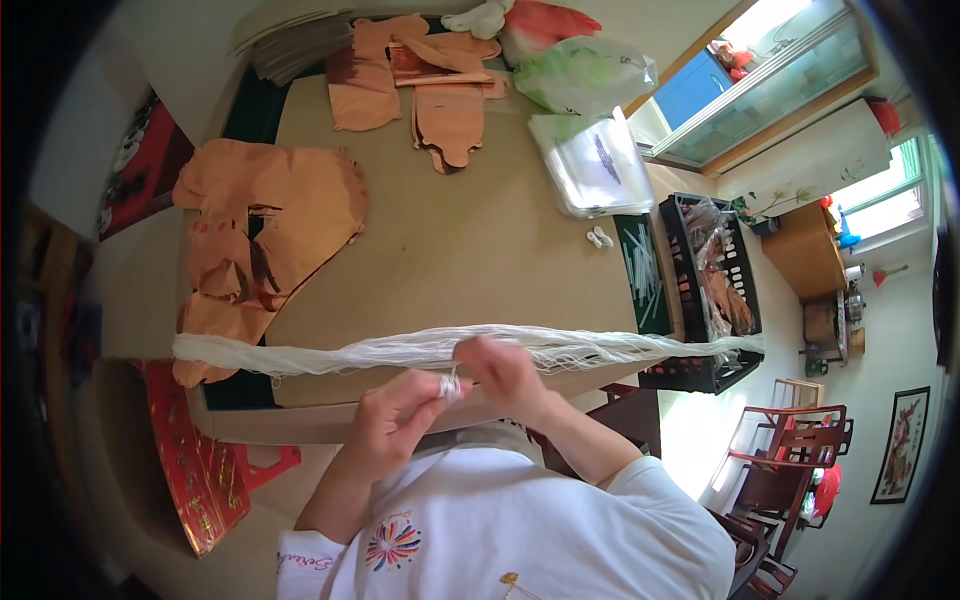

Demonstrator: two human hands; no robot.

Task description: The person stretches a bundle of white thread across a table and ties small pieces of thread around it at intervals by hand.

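My left hand (392,425) is closed in a pinch around a small wound bundle of white string (450,387). Close beside it is my right hand (498,378), slightly blurred, with curled fingers. A short strand runs from the bundle up to the right fingertips. Just beyond both hands, a long hank of loose white string (400,350) stretches across the near side of the table, from the left edge to the black crate. Two small white bundles (600,237) that look alike lie further off on the table.
Orange-brown cut-out pieces (290,210) lie at the left of the table (450,240), with more (365,95) at the back. Clear plastic sleeves (592,165), thin pale sticks (643,270) and a black crate (740,290) are at the right. A red bag (200,460) hangs lower left.
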